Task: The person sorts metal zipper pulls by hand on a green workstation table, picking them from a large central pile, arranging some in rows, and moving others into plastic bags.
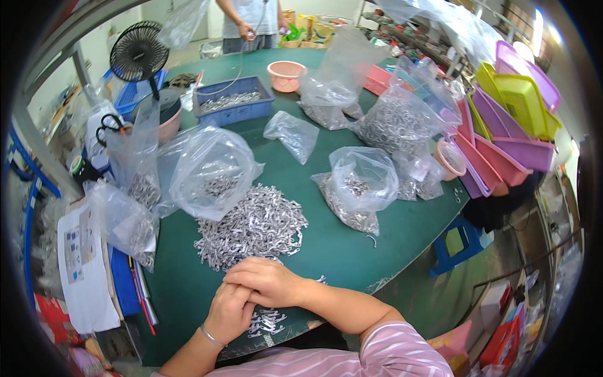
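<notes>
My right hand (267,281) lies across my left hand (231,312) at the near edge of a heap of small silver metal hook-shaped pieces (251,226). Both hands are closed, their fingers bent and pressed together. The fingertips are hidden, so I cannot tell what, if anything, they hold. Just below my hands, several loose metal pieces (269,322) lie spread on the green table (295,251). Beyond the heap, an open clear plastic bag (213,173) lies on its side with more pieces in its mouth.
Bags of metal parts (358,188) stand to the right, with a blue crate (233,100) and a pink bowl (286,76) farther back. Stacked plastic trays (521,107) rise at the right edge. A fan (139,53) is at left; another person (251,22) stands opposite.
</notes>
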A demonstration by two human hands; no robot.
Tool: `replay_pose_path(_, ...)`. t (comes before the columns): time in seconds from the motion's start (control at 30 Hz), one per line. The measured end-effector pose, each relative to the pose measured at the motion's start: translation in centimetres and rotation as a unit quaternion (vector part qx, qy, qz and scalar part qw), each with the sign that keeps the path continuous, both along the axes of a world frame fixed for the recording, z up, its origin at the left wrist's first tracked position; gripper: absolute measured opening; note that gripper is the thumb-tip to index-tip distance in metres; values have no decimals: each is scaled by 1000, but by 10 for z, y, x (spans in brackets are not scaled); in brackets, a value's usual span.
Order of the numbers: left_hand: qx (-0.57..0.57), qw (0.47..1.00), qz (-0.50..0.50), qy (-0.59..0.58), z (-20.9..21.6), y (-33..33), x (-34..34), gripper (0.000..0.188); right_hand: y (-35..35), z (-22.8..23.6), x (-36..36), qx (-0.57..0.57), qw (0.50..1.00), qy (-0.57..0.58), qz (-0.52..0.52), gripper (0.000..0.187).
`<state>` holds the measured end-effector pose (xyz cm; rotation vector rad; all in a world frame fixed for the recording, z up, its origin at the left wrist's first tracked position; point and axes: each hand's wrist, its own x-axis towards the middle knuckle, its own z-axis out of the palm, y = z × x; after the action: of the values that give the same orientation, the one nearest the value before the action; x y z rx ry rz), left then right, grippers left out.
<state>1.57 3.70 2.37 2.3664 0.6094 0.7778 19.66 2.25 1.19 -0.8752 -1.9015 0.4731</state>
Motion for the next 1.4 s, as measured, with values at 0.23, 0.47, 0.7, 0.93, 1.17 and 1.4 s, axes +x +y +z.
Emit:
replay_pose_path(0.23,52,996,33,61,10,11,0,61,-1,8,4,-5,997,3,-83,35)
replay_pose_path(0.47,58,987,98,117,9,35,13,54,1,13,14,-53,986,78,-138,16)
replay_pose_path(0.7,35,991,98,80,1,46,12,37,-11,21,29,-171,965,-122,-157,26)
replay_pose_path(0.93,3,995,96,15,4,44,12,24,-17,23,23,-211,945,-189,-165,35)
replay_pose_path(1.17,-48,995,87,3,11,40,2,25,-14,9,19,-159,970,-126,-135,38)
replay_pose_path(1.4,41,983,169,63,4,40,-2,27,-11,16,17,-139,973,-146,-113,37)
